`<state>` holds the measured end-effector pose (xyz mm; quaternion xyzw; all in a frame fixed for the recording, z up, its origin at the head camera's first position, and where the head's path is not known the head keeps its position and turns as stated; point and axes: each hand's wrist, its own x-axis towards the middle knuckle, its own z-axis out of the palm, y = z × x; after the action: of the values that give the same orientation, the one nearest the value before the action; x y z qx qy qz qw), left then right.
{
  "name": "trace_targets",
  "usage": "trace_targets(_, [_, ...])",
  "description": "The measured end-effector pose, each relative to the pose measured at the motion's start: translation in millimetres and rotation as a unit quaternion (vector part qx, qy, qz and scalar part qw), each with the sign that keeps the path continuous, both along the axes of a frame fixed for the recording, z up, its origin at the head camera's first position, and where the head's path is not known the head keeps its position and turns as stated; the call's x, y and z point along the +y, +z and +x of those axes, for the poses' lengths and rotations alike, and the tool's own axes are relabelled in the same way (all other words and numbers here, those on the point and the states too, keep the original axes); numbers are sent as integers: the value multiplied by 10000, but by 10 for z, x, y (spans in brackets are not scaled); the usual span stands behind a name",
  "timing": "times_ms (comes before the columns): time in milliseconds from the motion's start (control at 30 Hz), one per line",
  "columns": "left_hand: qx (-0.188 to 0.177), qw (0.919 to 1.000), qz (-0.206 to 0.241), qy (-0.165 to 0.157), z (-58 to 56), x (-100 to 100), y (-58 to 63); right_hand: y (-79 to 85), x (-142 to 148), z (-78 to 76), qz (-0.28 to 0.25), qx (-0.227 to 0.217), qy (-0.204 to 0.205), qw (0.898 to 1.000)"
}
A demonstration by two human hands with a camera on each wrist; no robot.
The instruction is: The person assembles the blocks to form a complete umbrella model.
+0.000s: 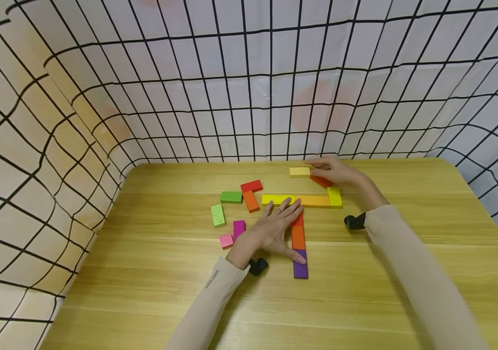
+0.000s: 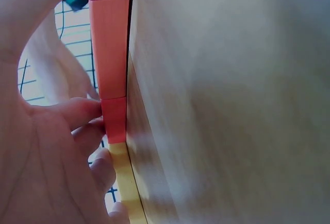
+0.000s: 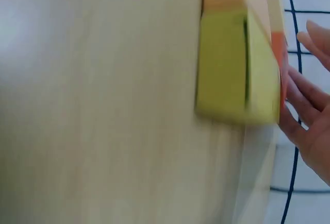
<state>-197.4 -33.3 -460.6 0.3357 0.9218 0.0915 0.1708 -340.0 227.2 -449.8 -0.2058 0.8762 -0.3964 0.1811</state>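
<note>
My left hand (image 1: 273,231) lies spread beside a column of blocks. Its thumb touches the purple block (image 1: 300,270) at the near end; its fingers reach over the red block (image 1: 298,218) and the yellow block (image 1: 277,199). Between purple and red lies an orange block (image 1: 298,237). At the back right, my right hand (image 1: 336,171) touches a slanted red block (image 1: 320,181) with its fingers and partly hides it. Just left of that hand is a pale yellow block (image 1: 299,172). A light orange block (image 1: 313,201) and an upright yellow-green block (image 1: 334,197) continue the row.
Left of the row lie a red block (image 1: 251,185), an orange block (image 1: 251,201), a green block (image 1: 231,197), a light green block (image 1: 218,215), a magenta block (image 1: 239,229) and a pink block (image 1: 226,241). Gridded cloth (image 1: 249,97) stands behind the wooden table (image 1: 363,301).
</note>
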Motion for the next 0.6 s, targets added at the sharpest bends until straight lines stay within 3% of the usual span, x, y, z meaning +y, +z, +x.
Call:
trace_targets(433, [56, 9999, -134, 31, 5, -8, 13, -50, 415, 484, 500, -35, 436, 9978])
trace_targets(600, [97, 9998, -161, 3, 14, 16, 20, -72, 451, 567, 493, -40, 467, 9977])
